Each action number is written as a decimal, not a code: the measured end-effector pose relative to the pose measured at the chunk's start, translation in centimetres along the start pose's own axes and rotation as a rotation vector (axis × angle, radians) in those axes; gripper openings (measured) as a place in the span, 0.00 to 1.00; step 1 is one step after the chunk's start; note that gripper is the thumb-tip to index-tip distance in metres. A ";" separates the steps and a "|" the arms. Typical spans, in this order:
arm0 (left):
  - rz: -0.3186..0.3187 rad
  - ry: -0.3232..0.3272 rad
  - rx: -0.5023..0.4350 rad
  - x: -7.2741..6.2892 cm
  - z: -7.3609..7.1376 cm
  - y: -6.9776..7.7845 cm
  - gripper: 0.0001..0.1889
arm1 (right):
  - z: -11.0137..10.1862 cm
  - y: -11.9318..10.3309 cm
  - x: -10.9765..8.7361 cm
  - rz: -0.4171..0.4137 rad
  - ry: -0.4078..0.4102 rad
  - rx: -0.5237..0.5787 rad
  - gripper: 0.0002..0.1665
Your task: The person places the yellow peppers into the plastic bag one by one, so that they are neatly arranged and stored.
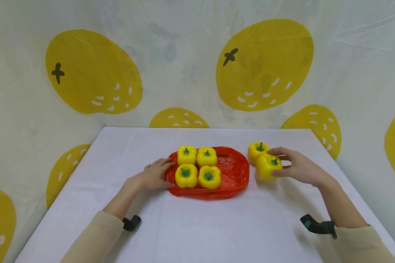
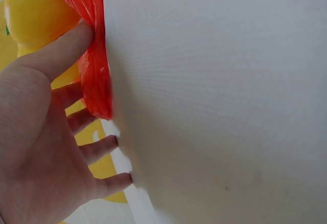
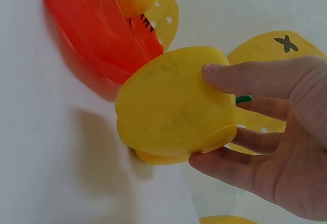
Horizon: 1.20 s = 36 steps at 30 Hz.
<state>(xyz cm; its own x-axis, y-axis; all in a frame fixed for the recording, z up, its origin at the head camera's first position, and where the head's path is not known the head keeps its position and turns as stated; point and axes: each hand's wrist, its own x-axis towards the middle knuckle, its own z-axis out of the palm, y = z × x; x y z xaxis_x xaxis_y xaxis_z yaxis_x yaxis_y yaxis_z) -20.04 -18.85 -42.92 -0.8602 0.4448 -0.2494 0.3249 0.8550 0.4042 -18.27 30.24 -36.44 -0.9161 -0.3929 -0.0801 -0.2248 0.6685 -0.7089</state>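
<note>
My right hand (image 1: 301, 168) grips a yellow bell pepper (image 3: 171, 101) between thumb and fingertips, near its green stem. In the right wrist view its shadow falls on the cloth apart from it. Another yellow bell pepper (image 1: 254, 152) stands just behind, partly covered by the held one. Four-lobed yellow peppers (image 1: 186, 176) sit in two rows on the left half of a red plastic bag (image 1: 233, 171). At that bag's left edge rests my left hand (image 1: 156, 175), fingers spread and thumb (image 2: 66, 45) touching the red plastic.
A white cloth covers the table (image 1: 197, 226). The right half of the red bag shows crumpled plastic with dark print near its back rim. Behind the table hangs a pale curtain (image 1: 181, 54) printed with big yellow fruit.
</note>
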 end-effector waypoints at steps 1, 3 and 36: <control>-0.003 -0.001 -0.001 0.0 0.0 0.0 0.44 | -0.1 -0.1 0.0 -0.003 0.000 -0.001 0.39; -0.003 -0.001 -0.002 0.0 -0.1 0.0 0.44 | -0.2 -0.3 0.1 -0.007 0.000 -0.001 0.39; -0.008 -0.005 -0.017 0.0 0.0 -0.1 0.44 | -0.5 -4.1 2.6 -0.056 0.007 -0.005 0.36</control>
<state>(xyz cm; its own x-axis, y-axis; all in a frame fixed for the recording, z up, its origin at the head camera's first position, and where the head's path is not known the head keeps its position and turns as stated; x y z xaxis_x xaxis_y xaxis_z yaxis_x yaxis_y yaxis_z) -20.03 -18.97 -42.95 -0.8607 0.4393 -0.2574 0.3110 0.8538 0.4175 -19.85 26.82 -33.41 -0.9041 -0.4258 -0.0355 -0.2776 0.6485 -0.7088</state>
